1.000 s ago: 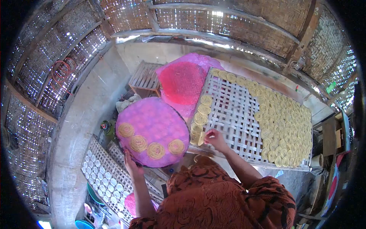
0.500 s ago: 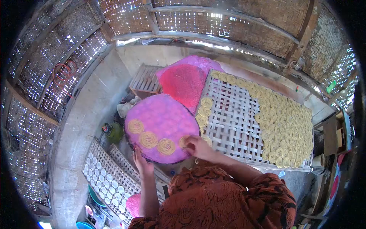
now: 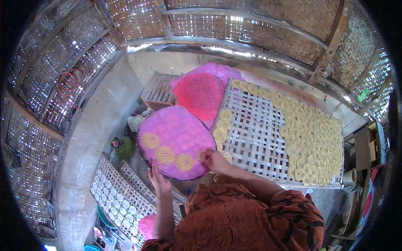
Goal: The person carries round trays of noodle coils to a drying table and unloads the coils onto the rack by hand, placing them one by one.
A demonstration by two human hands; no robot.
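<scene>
A round tray (image 3: 176, 125) covered in pink-purple cloth lies in front of me, with a dark rim. Coiled noodle rounds (image 3: 164, 154) lie in a curved row along its near side. At the tray's near left rim, my left hand (image 3: 160, 180) grips the edge, its fingers partly hidden. My right hand (image 3: 214, 161) is over the near right edge, fingers pinched on a pale yellow noodle coil (image 3: 200, 156) that they partly cover.
To the right, a woven bamboo rack (image 3: 255, 129) carries many noodle coils along its right side and edges. Red netting (image 3: 199, 94) lies behind the tray, near a wooden crate (image 3: 159, 90). A green gas cylinder (image 3: 123, 145) and another rack (image 3: 113, 188) with white discs stand left.
The view and tray have shifted very slightly. My right hand has moved a little left over the noodle coil; my left hand remains at the rim.
</scene>
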